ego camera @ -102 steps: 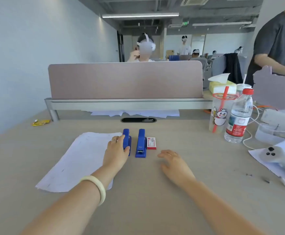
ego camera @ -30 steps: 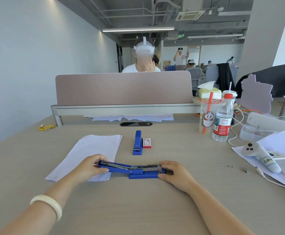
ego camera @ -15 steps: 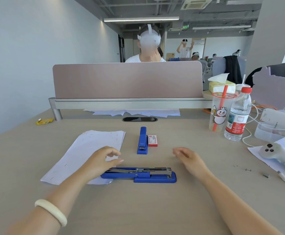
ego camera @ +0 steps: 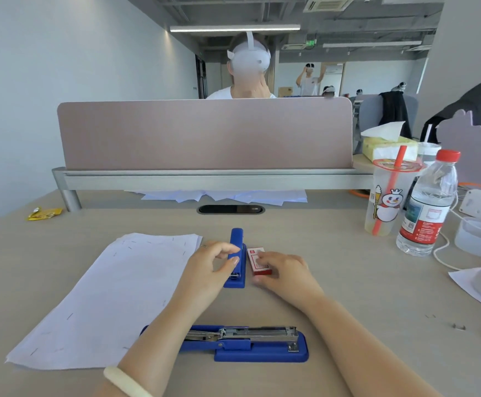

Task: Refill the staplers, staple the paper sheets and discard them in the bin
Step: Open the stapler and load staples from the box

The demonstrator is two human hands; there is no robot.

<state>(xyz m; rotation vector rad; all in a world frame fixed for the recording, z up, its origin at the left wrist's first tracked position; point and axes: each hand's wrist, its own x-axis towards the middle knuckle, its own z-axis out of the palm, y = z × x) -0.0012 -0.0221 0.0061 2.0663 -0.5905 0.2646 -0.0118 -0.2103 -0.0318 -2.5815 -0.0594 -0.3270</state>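
Blue and steel, the opened stapler (ego camera: 245,343) lies flat near the front edge of the counter (ego camera: 348,296), its long axis running left to right across my view, the hinged top swung out to the left and the bare magazine rail facing up with its nose toward the right. Half a second ago my hands were hovering just above it; now both have gone forward. My right hand (ego camera: 283,272) has its fingers curled onto the red-and-white staple box (ego camera: 257,260), touching it though I cannot tell if it is gripped, and my left hand (ego camera: 209,270) is loosely curled with the thumb resting on the closed stapler (ego camera: 237,257), which points away from me, long axis front to back. I take this as fetching staples for the open rail. Paper sheets (ego camera: 113,296) lie stacked to the left, their near corner just beside the opened stapler.
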